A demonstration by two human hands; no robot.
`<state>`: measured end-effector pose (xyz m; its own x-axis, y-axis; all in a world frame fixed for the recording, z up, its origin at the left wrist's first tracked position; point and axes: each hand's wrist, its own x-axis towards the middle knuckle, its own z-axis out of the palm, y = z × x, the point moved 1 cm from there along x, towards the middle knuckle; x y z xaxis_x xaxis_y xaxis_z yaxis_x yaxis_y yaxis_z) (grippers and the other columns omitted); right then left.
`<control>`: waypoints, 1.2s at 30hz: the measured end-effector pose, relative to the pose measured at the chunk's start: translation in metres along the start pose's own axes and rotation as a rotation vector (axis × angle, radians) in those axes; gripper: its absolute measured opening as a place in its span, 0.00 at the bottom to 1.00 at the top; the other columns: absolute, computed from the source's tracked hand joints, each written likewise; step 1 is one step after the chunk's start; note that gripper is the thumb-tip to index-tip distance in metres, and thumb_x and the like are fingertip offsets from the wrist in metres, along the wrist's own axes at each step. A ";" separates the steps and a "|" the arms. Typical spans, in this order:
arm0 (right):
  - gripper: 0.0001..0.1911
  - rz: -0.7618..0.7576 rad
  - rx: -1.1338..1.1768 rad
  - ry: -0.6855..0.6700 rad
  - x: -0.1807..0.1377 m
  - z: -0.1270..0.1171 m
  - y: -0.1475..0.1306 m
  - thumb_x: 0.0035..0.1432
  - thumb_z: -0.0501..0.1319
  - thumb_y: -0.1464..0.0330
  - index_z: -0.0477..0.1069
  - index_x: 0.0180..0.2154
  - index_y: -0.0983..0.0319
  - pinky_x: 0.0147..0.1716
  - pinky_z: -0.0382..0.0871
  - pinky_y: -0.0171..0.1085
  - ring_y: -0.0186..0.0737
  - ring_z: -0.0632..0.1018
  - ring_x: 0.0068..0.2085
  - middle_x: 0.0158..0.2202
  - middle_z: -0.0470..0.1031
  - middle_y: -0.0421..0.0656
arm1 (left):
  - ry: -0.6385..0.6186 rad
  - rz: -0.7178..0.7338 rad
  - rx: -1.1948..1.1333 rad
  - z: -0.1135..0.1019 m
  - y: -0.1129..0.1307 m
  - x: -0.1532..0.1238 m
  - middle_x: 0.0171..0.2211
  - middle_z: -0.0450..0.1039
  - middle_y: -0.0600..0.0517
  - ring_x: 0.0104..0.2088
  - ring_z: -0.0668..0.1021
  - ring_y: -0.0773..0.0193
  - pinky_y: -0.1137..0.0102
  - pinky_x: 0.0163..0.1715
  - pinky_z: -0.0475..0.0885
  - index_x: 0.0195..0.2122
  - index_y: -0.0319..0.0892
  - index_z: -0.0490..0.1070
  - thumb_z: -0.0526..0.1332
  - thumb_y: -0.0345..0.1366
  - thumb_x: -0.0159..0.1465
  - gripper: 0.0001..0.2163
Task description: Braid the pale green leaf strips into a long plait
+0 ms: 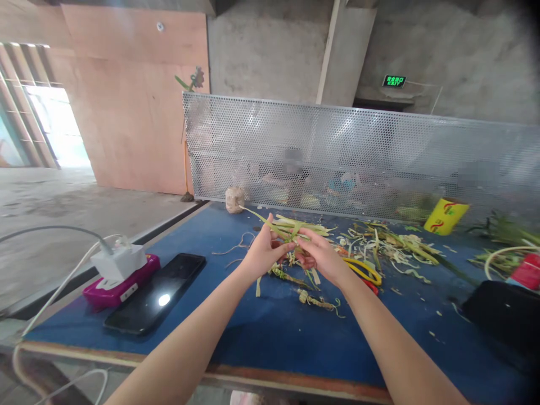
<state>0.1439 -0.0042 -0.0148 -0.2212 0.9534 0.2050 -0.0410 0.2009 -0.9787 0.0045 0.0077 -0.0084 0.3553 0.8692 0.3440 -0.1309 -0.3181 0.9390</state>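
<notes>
Surface (274, 334): blue, bearing two twisted pieces (319, 302), perhaps finished.
Strip (255, 214): above the surface's middle, pinched by your left hand (266, 252) and right hand (318, 253).
Loose strips (417, 248): toward the back edge, seemingly unworked.

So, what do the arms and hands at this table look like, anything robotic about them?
Nothing robotic shows. The left hand and right hand are human and ungloved. The left forearm and right forearm are bare, with no sleeves, watch or bracelet in view.
</notes>
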 end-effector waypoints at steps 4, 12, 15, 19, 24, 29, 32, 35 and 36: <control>0.13 -0.099 -0.045 0.099 0.003 -0.002 0.002 0.50 0.59 0.59 0.70 0.37 0.58 0.28 0.64 0.34 0.36 0.73 0.30 0.26 0.73 0.40 | -0.051 0.026 0.059 0.002 0.000 0.000 0.33 0.72 0.50 0.21 0.68 0.72 0.74 0.21 0.63 0.62 0.43 0.32 0.64 0.32 0.50 0.45; 0.06 -0.258 0.025 0.286 0.004 -0.004 0.000 0.44 0.64 0.64 0.75 0.26 0.60 0.40 0.63 0.40 0.40 0.73 0.35 0.27 0.75 0.41 | 0.021 -0.145 -0.077 0.009 0.013 -0.005 0.29 0.68 0.55 0.18 0.64 0.76 0.77 0.15 0.57 0.61 0.42 0.37 0.62 0.30 0.52 0.41; 0.05 -0.270 0.042 0.319 0.003 -0.002 0.001 0.41 0.66 0.66 0.76 0.24 0.60 0.40 0.62 0.40 0.39 0.72 0.35 0.28 0.74 0.41 | -0.020 -0.193 -0.072 0.009 0.014 -0.007 0.26 0.67 0.56 0.18 0.64 0.76 0.77 0.16 0.58 0.61 0.40 0.40 0.62 0.28 0.52 0.39; 0.04 -0.252 0.082 0.358 0.002 -0.001 0.002 0.40 0.66 0.67 0.77 0.24 0.60 0.40 0.62 0.39 0.39 0.72 0.36 0.29 0.73 0.41 | -0.090 -0.187 -0.081 0.007 0.011 -0.007 0.23 0.65 0.58 0.18 0.64 0.76 0.77 0.16 0.57 0.61 0.40 0.40 0.63 0.29 0.51 0.40; 0.06 -0.245 0.056 0.347 0.004 -0.004 0.003 0.43 0.64 0.65 0.75 0.26 0.61 0.33 0.63 0.37 0.37 0.71 0.33 0.28 0.73 0.41 | -0.074 -0.178 -0.157 0.007 0.011 -0.006 0.23 0.68 0.57 0.18 0.65 0.75 0.77 0.18 0.57 0.61 0.40 0.41 0.62 0.30 0.53 0.38; 0.12 -0.091 -0.059 0.163 0.002 -0.003 -0.001 0.49 0.60 0.60 0.69 0.35 0.59 0.21 0.60 0.33 0.33 0.70 0.24 0.28 0.71 0.40 | 0.041 -0.175 -0.359 0.003 0.014 -0.002 0.22 0.66 0.55 0.19 0.67 0.72 0.76 0.17 0.59 0.60 0.37 0.42 0.58 0.35 0.58 0.33; 0.13 -0.074 -0.144 0.018 -0.001 -0.004 -0.004 0.50 0.60 0.62 0.65 0.38 0.60 0.19 0.60 0.33 0.31 0.67 0.20 0.21 0.68 0.36 | 0.014 -0.160 -0.311 0.001 0.016 -0.002 0.25 0.68 0.54 0.20 0.67 0.73 0.76 0.17 0.59 0.61 0.38 0.40 0.62 0.32 0.54 0.38; 0.12 -0.078 -0.255 -0.023 -0.003 -0.009 -0.007 0.51 0.59 0.65 0.63 0.38 0.61 0.21 0.60 0.33 0.30 0.66 0.19 0.18 0.66 0.35 | -0.013 -0.127 -0.123 0.000 0.018 -0.003 0.26 0.70 0.54 0.18 0.65 0.74 0.76 0.16 0.58 0.61 0.39 0.37 0.65 0.29 0.49 0.44; 0.13 -0.081 -0.289 -0.027 -0.003 -0.010 -0.008 0.51 0.59 0.66 0.62 0.39 0.61 0.21 0.60 0.32 0.31 0.66 0.20 0.18 0.66 0.35 | -0.010 -0.122 -0.072 0.000 0.018 -0.004 0.26 0.70 0.54 0.17 0.65 0.75 0.76 0.16 0.58 0.62 0.39 0.36 0.65 0.29 0.49 0.44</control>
<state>0.1549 -0.0067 -0.0075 -0.2550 0.9260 0.2785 0.2189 0.3358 -0.9161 0.0007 -0.0010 0.0068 0.3815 0.8960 0.2273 -0.1522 -0.1816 0.9715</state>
